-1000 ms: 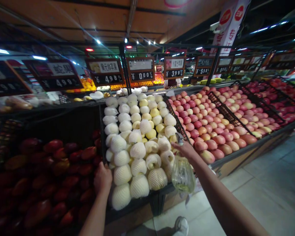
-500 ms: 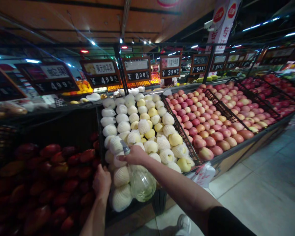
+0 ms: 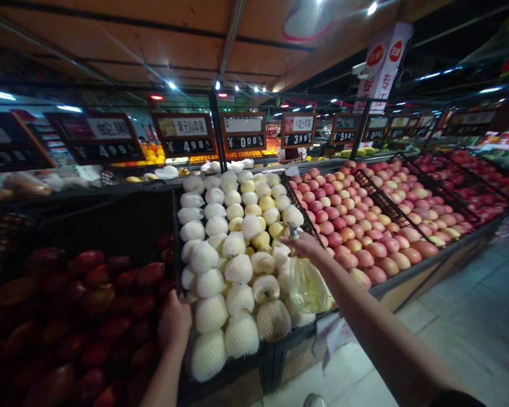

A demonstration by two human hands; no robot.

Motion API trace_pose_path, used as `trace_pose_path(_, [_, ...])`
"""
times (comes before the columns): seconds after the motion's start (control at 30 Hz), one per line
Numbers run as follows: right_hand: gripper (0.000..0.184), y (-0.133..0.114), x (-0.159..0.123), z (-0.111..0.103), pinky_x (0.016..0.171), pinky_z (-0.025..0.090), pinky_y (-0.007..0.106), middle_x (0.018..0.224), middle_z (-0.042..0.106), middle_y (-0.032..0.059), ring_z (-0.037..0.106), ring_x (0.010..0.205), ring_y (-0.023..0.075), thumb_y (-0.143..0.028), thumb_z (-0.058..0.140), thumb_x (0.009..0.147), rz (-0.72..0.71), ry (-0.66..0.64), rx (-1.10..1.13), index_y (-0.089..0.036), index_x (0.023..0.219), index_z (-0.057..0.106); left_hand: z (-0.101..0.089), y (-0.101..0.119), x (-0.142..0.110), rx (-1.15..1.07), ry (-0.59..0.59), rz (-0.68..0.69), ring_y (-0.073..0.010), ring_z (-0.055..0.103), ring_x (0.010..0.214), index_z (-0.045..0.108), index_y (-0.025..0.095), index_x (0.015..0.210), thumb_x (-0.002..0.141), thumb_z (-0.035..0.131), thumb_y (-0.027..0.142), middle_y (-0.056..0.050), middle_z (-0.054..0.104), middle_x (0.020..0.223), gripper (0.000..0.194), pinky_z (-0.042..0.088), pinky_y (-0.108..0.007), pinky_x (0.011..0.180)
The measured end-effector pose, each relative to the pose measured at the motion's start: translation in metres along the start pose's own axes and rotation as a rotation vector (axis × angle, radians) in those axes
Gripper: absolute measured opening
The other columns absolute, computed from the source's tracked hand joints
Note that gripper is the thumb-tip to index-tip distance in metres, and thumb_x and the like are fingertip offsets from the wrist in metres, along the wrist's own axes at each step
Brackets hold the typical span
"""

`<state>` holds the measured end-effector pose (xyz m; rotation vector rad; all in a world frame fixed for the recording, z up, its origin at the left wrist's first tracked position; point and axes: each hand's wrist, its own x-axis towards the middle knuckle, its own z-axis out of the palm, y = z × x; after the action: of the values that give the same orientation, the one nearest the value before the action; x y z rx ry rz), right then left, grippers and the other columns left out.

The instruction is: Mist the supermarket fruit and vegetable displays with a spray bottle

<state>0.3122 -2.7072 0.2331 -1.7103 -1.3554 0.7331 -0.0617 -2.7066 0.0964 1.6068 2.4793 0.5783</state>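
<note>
My right hand (image 3: 303,246) is closed round the neck of a clear spray bottle (image 3: 307,289) with pale liquid in it. Its grey nozzle (image 3: 294,230) points forward, over the right part of the yellow apples (image 3: 239,269), many of which sit in white foam nets. My left hand (image 3: 176,321) has its fingers curled at the black side edge of the crate (image 3: 177,249), between the netted apples and the dark red apples (image 3: 97,294). The bottle covers a few apples at the front right corner.
Pink apples (image 3: 356,232) fill a sloped crate to the right, with black mesh dividers (image 3: 384,195) between sections. Price signs (image 3: 183,135) hang from a rail above. A white plastic bag (image 3: 333,336) hangs at the front edge, above the tiled floor (image 3: 445,316).
My right hand has carried the spray bottle to the right across the yellow apples. My left hand stays at the crate's edge. The view has tilted slightly up.
</note>
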Motion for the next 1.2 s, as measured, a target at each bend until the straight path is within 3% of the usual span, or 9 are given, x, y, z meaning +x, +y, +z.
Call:
trace_pose_path(0.2, [0.034, -0.079, -0.021, 0.096, 0.061, 0.052, 0.025, 0.076, 0.070, 0.0020, 0.067, 0.068, 0.0178, -0.045, 0.082, 0.072, -0.187, -0.366, -0.073, -0.018, 0.087, 0.068, -0.003, -0.001, 0.000, 0.016, 0.008, 0.021, -0.0335, 0.071, 0.093, 0.049, 0.019, 0.128, 0.097, 0.026, 0.036, -0.018, 0.072, 0.110, 0.042, 0.048, -0.038, 0.068])
trace_pose_path(0.37, [0.048, -0.125, -0.035, 0.149, 0.069, 0.052, 0.029, 0.082, 0.072, 0.0039, 0.069, 0.083, 0.0240, -0.064, 0.072, 0.074, -0.367, -0.467, -0.254, -0.020, 0.093, 0.067, -0.005, -0.001, 0.001, 0.030, -0.002, 0.023, -0.0307, 0.072, 0.089, 0.049, 0.017, 0.128, 0.098, 0.026, 0.034, -0.017, 0.074, 0.103, 0.042, 0.047, -0.036, 0.066])
trace_pose_path(0.43, [0.050, -0.128, -0.029, 0.149, 0.069, 0.051, 0.028, 0.085, 0.072, 0.0036, 0.068, 0.085, 0.0227, -0.068, 0.069, 0.074, -0.367, -0.431, -0.282, -0.021, 0.090, 0.067, -0.005, -0.001, 0.001, 0.031, -0.003, 0.017, -0.0310, 0.072, 0.089, 0.049, 0.017, 0.129, 0.098, 0.025, 0.034, -0.017, 0.073, 0.105, 0.042, 0.047, -0.036, 0.067])
trace_pose_path(0.53, [0.051, -0.117, -0.006, 0.126, 0.066, 0.048, 0.025, 0.085, 0.072, 0.0028, 0.067, 0.082, 0.0198, -0.069, 0.068, 0.075, -0.308, -0.323, -0.319, -0.021, 0.091, 0.068, -0.005, 0.000, 0.000, 0.028, 0.000, 0.006, -0.0321, 0.071, 0.089, 0.049, 0.017, 0.129, 0.098, 0.024, 0.035, -0.018, 0.072, 0.109, 0.044, 0.047, -0.038, 0.067])
trace_pose_path(0.77, [0.039, -0.055, 0.044, 0.013, 0.060, 0.046, 0.025, 0.083, 0.070, 0.0080, 0.068, 0.079, 0.0218, -0.053, 0.066, 0.084, -0.053, 0.044, -0.406, -0.015, 0.088, 0.069, -0.003, 0.001, 0.000, 0.014, 0.005, -0.005, -0.0319, 0.071, 0.090, 0.050, 0.015, 0.132, 0.098, 0.025, 0.034, -0.020, 0.072, 0.110, 0.046, 0.048, -0.037, 0.067])
trace_pose_path(0.87, [0.041, -0.042, 0.053, -0.016, 0.055, 0.046, 0.025, 0.085, 0.071, 0.0094, 0.068, 0.072, 0.0208, -0.053, 0.062, 0.086, 0.017, 0.111, -0.383, -0.013, 0.095, 0.068, 0.000, -0.001, 0.001, 0.010, 0.011, 0.015, -0.0322, 0.071, 0.092, 0.049, 0.015, 0.134, 0.098, 0.026, 0.033, -0.021, 0.071, 0.111, 0.046, 0.047, -0.037, 0.069])
trace_pose_path(0.93, [0.041, -0.045, 0.057, -0.014, 0.054, 0.046, 0.024, 0.086, 0.071, 0.0089, 0.068, 0.068, 0.0189, -0.052, 0.063, 0.087, 0.013, 0.078, -0.348, -0.013, 0.096, 0.067, 0.001, -0.003, 0.002, 0.014, 0.003, 0.019, -0.0326, 0.071, 0.093, 0.048, 0.015, 0.135, 0.098, 0.025, 0.033, -0.020, 0.071, 0.111, 0.047, 0.047, -0.037, 0.068])
trace_pose_path(1.0, [0.040, -0.057, 0.058, 0.006, 0.055, 0.047, 0.023, 0.084, 0.071, 0.0078, 0.069, 0.066, 0.0178, -0.052, 0.066, 0.085, -0.024, -0.002, -0.308, -0.014, 0.094, 0.067, 0.003, -0.005, 0.003, 0.017, -0.003, 0.019, -0.0324, 0.071, 0.092, 0.048, 0.016, 0.134, 0.099, 0.024, 0.034, -0.019, 0.072, 0.111, 0.046, 0.046, -0.037, 0.067])
trace_pose_path(1.2, [0.047, -0.120, 0.041, 0.111, 0.056, 0.049, 0.021, 0.075, 0.072, 0.0019, 0.069, 0.064, 0.0160, -0.060, 0.073, 0.077, -0.217, -0.338, -0.180, -0.017, 0.096, 0.066, 0.004, -0.009, 0.005, 0.034, 0.004, 0.045, -0.0292, 0.072, 0.088, 0.045, 0.017, 0.134, 0.098, 0.027, 0.030, -0.017, 0.073, 0.106, 0.042, 0.044, -0.034, 0.066])
